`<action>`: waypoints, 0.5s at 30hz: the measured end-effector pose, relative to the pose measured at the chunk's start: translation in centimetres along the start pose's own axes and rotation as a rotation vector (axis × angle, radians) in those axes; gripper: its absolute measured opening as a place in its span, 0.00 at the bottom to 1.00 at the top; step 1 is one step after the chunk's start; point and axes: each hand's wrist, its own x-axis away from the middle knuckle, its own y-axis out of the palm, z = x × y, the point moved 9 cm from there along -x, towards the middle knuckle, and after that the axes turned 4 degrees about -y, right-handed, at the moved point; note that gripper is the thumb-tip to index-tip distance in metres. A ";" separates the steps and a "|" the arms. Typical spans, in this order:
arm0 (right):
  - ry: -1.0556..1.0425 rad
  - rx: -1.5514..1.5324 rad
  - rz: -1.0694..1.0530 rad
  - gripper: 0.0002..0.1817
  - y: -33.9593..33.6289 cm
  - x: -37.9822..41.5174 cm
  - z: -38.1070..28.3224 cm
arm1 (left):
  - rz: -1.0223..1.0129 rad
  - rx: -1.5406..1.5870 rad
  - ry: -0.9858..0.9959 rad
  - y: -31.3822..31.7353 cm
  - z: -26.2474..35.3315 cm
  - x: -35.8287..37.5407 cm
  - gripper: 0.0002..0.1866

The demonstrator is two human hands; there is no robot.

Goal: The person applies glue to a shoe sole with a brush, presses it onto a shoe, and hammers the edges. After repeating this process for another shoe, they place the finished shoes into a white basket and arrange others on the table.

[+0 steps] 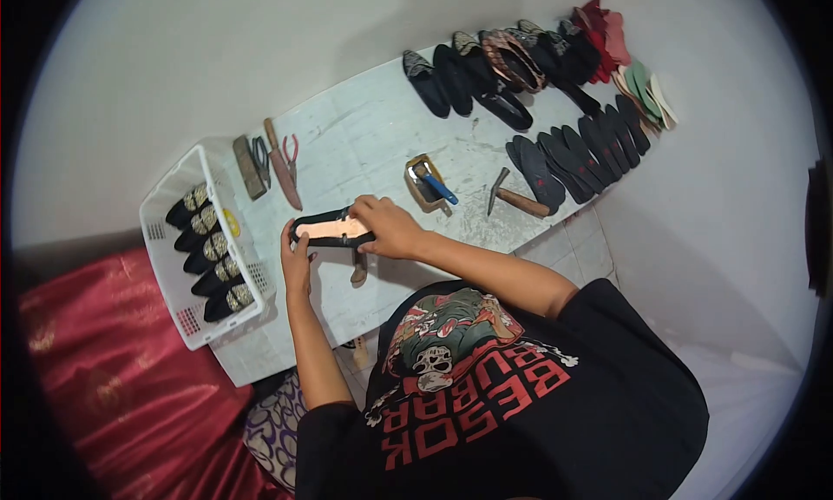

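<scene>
A black shoe [328, 230] with a peach-coloured inner panel facing up is held between both my hands, over the near side of the table. My left hand [297, 255] grips its left end, thumb on the rim. Around the right end are the fingers of my right hand [388, 228], which cover part of it. Just below the shoe, a tool with a brownish end [358, 271] lies partly hidden. A tub of yellowish glue [423, 187] with a blue-handled brush [438, 185] stands beyond my right hand.
A white basket [193, 326] at left holds several black shoes with patterned toes. A knife [282, 172], red-handled pliers [291, 153] and a block [250, 167] lie beside it. At right are a hammer [516, 200], black soles [577, 161] and finished-looking shoes [425, 82] on the table [347, 118].
</scene>
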 end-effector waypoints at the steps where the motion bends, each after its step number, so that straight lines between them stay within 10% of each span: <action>1: 0.007 0.055 0.002 0.40 0.1 0.0 -0.2 | 0.014 0.026 -0.019 -0.1 -0.8 -0.6 0.28; 9: -0.166 0.196 0.216 0.31 -1.6 2.5 -1.4 | 0.182 0.058 -0.009 -0.8 -2.7 -1.4 0.28; 15: -0.321 -0.345 -0.002 0.14 -5.8 14.1 3.4 | 0.623 0.133 0.326 -2.5 -3.0 7.2 0.12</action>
